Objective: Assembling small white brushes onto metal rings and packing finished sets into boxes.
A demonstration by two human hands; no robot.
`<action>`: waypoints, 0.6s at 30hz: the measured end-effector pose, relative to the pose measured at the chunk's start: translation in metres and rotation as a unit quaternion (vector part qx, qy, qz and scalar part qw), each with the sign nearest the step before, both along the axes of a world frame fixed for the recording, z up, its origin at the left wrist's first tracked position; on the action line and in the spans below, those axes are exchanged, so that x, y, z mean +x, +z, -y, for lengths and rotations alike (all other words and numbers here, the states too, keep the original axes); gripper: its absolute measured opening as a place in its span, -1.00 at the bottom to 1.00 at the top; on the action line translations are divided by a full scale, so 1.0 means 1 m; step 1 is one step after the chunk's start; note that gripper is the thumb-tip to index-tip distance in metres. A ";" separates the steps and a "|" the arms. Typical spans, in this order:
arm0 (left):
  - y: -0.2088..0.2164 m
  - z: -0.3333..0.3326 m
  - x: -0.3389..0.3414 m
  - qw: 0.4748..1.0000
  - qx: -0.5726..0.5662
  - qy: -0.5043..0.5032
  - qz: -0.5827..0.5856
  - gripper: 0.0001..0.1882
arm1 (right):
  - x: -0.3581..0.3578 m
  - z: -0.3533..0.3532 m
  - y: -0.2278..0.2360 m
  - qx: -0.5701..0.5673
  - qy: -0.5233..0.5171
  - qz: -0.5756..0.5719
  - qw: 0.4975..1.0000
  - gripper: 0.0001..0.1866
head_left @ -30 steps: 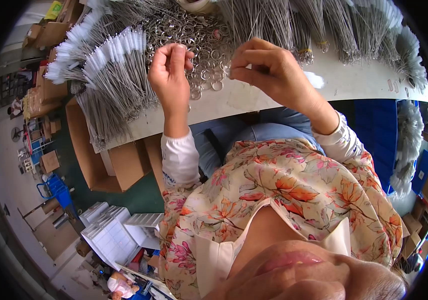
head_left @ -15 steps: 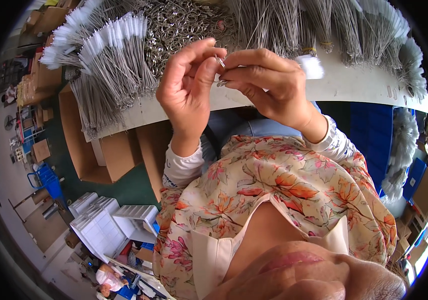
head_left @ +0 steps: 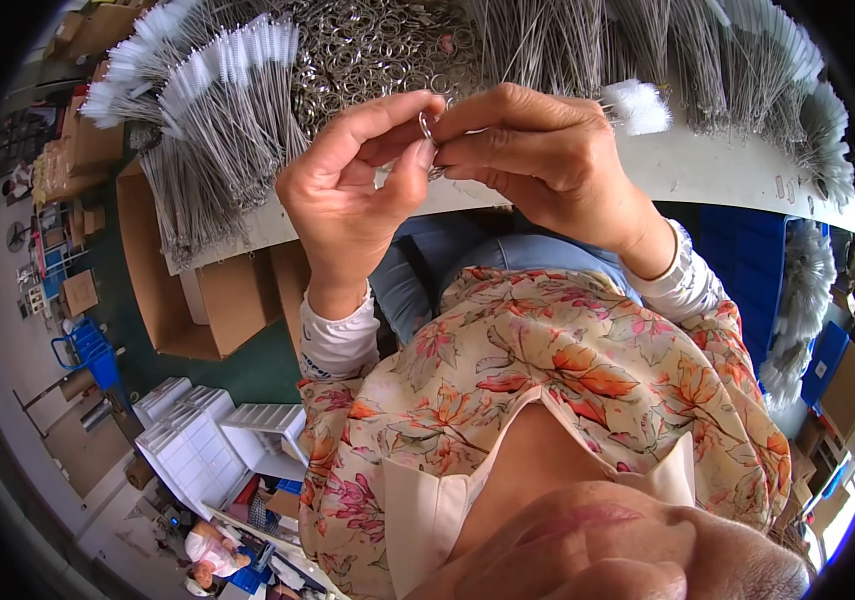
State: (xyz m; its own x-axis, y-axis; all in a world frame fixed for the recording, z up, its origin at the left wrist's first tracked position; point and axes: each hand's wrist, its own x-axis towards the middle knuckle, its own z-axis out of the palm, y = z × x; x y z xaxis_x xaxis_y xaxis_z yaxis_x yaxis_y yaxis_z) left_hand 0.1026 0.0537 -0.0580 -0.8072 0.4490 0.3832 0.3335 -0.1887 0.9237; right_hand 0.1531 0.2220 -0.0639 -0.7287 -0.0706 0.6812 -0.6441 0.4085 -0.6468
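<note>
Pinching small metal ring (head_left: 427, 125) between fingertips of both hands — left hand (head_left: 353, 195) thumb and forefinger closed on it, right hand (head_left: 538, 150) pressed in from other side. Hands now raised together above table edge (head_left: 708, 170); a second ago apart, down at ring pile (head_left: 378, 45). Ring picked, being worked at chest height. Wire brushes (head_left: 218, 110) with white tips fan out left and right; cardboard box (head_left: 163, 270) below table.
</note>
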 end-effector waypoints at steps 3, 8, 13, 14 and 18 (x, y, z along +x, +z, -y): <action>-0.007 0.000 -0.001 0.982 -0.044 0.082 -0.165 -0.71 | 0.000 -0.007 0.009 -0.073 0.034 0.089 0.993 -0.92; -0.008 -0.004 -0.011 0.916 -0.076 0.156 -0.362 -0.69 | -0.002 -0.006 0.012 -0.369 0.138 0.383 0.835 -0.83; -0.009 -0.002 -0.014 0.935 -0.090 0.129 -0.319 -0.70 | -0.011 0.002 0.001 -0.380 0.165 0.393 0.821 -0.83; -0.008 0.000 -0.014 0.935 -0.092 0.130 -0.318 -0.70 | -0.012 0.001 0.001 -0.380 0.166 0.394 0.820 -0.83; -0.002 0.006 -0.016 0.967 -0.088 0.074 -0.228 -0.70 | -0.014 -0.005 0.010 -0.265 0.149 0.390 0.869 -0.83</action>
